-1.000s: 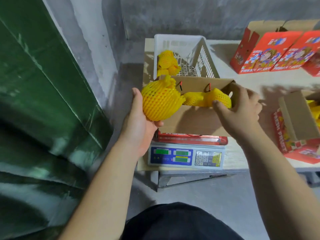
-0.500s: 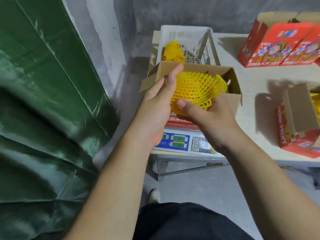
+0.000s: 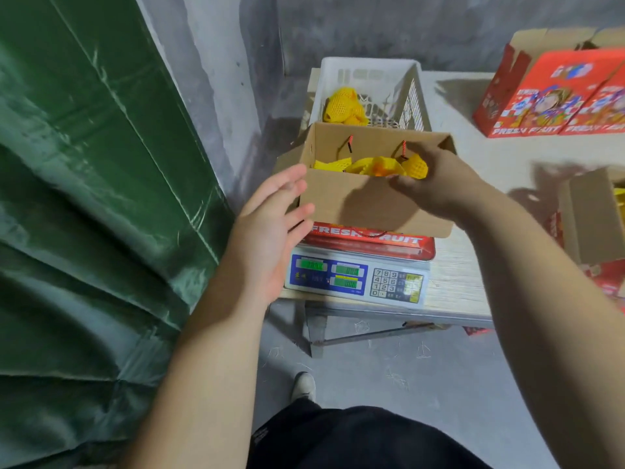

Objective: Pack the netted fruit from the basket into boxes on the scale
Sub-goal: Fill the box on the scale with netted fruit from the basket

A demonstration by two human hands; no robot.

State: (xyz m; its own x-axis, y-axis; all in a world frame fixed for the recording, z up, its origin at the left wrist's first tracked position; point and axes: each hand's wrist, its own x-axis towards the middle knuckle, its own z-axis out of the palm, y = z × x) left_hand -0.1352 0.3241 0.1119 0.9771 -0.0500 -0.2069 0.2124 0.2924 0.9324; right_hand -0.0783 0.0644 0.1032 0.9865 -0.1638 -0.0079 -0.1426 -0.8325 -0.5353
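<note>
While right hand is reaching into box, grip hidden, cannot tell, left hand is hovering open at nine o'clock; netted fruit likely soft, bruisable, wanting whole-palm cupping.

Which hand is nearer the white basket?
Right. The right hand reaches into the box on the scale, just before the white basket; the left hand is at the box's near-left corner.
</note>
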